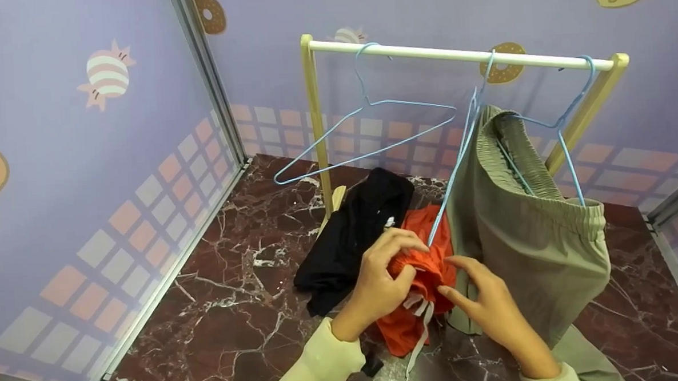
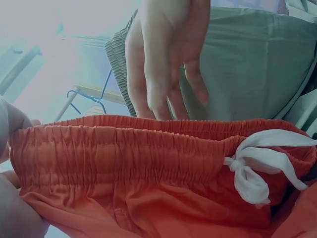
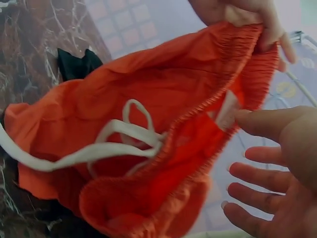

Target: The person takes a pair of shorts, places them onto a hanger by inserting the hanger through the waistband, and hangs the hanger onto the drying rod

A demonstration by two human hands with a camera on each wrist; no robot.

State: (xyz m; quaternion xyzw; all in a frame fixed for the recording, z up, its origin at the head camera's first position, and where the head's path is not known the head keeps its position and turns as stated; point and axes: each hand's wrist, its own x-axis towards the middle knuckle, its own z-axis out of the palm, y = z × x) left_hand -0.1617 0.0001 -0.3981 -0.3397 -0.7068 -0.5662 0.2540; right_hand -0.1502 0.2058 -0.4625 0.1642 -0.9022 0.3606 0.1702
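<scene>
My left hand (image 1: 384, 277) pinches the elastic waistband of a pair of orange-red shorts (image 1: 401, 334), holding it up with the opening facing upward. A white drawstring (image 2: 247, 163), tied in a bow, hangs from the front of the waistband. Beside the opening, my right hand (image 3: 277, 173) has its fingers spread, the thumb close to a pale label (image 3: 228, 110) inside the waistband. Just beyond the left fingertips, a blue wire hanger (image 1: 452, 180) hangs from the rail, turned nearly edge-on to the head view.
A wooden rack with a white rail (image 1: 424, 51) stands over a marbled floor (image 1: 230, 310). An unused blue hanger (image 1: 371, 152) is at its left. Olive trousers (image 1: 539, 245) hang on a hanger (image 1: 566, 146) at the right. Black clothing (image 1: 341, 247) lies behind the shorts.
</scene>
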